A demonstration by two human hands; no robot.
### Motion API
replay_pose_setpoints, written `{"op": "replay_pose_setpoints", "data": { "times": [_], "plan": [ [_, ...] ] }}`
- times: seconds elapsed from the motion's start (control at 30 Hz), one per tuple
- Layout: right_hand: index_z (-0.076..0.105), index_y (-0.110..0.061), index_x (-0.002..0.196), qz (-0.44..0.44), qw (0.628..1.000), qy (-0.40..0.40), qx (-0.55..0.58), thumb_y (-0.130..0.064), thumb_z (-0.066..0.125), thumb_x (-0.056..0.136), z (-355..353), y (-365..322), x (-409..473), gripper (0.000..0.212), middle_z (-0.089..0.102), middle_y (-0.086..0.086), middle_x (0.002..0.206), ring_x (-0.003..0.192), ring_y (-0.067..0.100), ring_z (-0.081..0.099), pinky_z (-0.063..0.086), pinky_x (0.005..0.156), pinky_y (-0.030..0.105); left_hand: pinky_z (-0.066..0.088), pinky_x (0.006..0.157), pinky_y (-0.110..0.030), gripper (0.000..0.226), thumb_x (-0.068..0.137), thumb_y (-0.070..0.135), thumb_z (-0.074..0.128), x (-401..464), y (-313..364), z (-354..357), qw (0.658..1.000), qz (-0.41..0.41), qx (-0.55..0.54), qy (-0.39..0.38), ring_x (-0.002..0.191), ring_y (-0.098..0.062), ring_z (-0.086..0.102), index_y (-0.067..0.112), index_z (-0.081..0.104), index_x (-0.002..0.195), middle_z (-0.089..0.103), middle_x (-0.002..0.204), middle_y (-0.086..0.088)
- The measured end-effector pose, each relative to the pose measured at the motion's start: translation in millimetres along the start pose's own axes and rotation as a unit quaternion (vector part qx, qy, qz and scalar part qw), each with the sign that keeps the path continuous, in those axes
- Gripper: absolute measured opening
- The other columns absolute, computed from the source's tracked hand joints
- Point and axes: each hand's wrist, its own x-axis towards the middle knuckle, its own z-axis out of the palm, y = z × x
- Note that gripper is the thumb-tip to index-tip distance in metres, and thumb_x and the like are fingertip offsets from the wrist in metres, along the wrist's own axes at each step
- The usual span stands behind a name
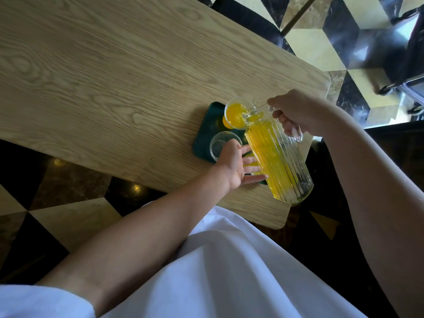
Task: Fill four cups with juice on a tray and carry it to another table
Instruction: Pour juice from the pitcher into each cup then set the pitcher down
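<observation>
Tilting toward the far end of the tray, the ribbed glass pitcher (278, 157) of yellow juice hangs in the air with its spout over a cup of juice (236, 113), its base raised above the near table edge. The right hand (296, 118) grips the pitcher's clear handle, fingers curled round it, thumb up near the lid, the forearm reaching in from the right. The left hand (236, 164) lies below and to the left of that one, palm up-turned and fingers straight, their tips touching the lower side of the pitcher; it grips nothing. Just beyond the left hand's knuckles stands an empty glass cup (223, 145), close against the hand. Farther out, beneath the tilted spout, the filled cup shows bright yellow, and a yellow patch shows on the tray just under it; whether that is another cup cannot be told. Any cups behind the pitcher are hidden by it. All of these sit on a dark green tray (206, 131), partly covered by the left hand and pitcher. The tray rests near the right end of a pale wood-grain table (103, 83) with rounded corners. A white garment (218, 271) fills the near foreground. Around the table runs a glossy floor (321, 49) of black and cream geometric tiles.
</observation>
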Motion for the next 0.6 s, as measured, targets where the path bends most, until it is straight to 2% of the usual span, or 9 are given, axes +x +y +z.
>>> {"op": "replay_pose_setpoints", "data": {
  "times": [0.1,0.23,0.37,0.6],
  "plan": [
    [0.051,-0.008,0.067,-0.036,0.999,0.017,0.033,-0.022,0.05,0.096,-2,7,-7,0.032,0.037,0.004,0.052,0.029,0.012,0.03,0.033,0.049,0.025,0.063,0.071,-0.048,0.063,0.096,0.022,0.023,-6,4,1,0.999,0.011,0.029,0.01,0.143,-0.042,0.039,0.015,0.03,0.158,0.032,0.162,-0.02],
    [0.052,-0.008,0.067,-0.063,0.994,0.04,0.08,-0.025,0.052,0.096,-6,16,-15,0.033,0.039,0.004,0.053,0.032,0.014,0.032,0.035,0.05,0.027,0.064,0.068,-0.049,0.062,0.095,0.024,0.023,-9,10,-2,0.997,0.034,0.062,0.011,0.141,-0.041,0.041,0.014,0.039,0.153,0.038,0.159,-0.02],
    [0.054,-0.009,0.068,-0.082,0.991,0.047,0.096,-0.027,0.053,0.096,-11,19,-23,0.033,0.04,0.002,0.051,0.036,0.014,0.034,0.038,0.05,0.027,0.064,0.073,-0.05,0.06,0.095,0.027,0.023,-11,12,-3,0.994,0.058,0.094,0.0,0.141,-0.039,0.041,0.015,0.05,0.147,0.044,0.154,-0.019],
    [0.055,-0.008,0.069,-0.091,0.991,0.047,0.087,-0.028,0.053,0.096,-14,25,-35,0.033,0.042,0.004,0.056,0.04,0.015,0.036,0.04,0.05,0.027,0.064,0.075,-0.049,0.059,0.094,0.026,0.023,-17,5,-3,0.993,0.058,0.103,-0.014,0.14,-0.039,0.042,0.014,0.049,0.146,0.042,0.156,-0.019]
  ]
}}
